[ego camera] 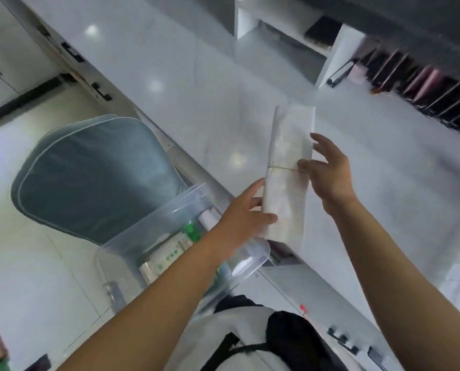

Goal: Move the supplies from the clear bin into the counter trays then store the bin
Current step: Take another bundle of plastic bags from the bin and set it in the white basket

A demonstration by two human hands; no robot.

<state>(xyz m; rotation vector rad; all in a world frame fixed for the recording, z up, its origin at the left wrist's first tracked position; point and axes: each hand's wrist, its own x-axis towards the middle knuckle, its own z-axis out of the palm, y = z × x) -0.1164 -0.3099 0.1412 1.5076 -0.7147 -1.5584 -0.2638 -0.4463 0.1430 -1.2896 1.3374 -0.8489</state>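
A long white bundle of plastic bags (290, 145), bound by a thin rubber band, is held up over the white counter (196, 84). My left hand (242, 218) grips its lower end. My right hand (330, 170) touches its right edge at the rubber band, fingers spread. Below my left arm stands the clear bin (186, 228), resting on a teal chair cushion (95, 172) at the counter's edge. Inside the bin lie green-and-white packets (170, 258) and a white item. Divided counter trays (424, 92) with dark and pink items sit at the far right.
White open shelving (277, 36) stands on the counter at the back. Drawer fronts with black handles (100, 92) run below the counter edge. A backpack strap and light clothing show at the bottom. Papers lie on the counter at the right edge.
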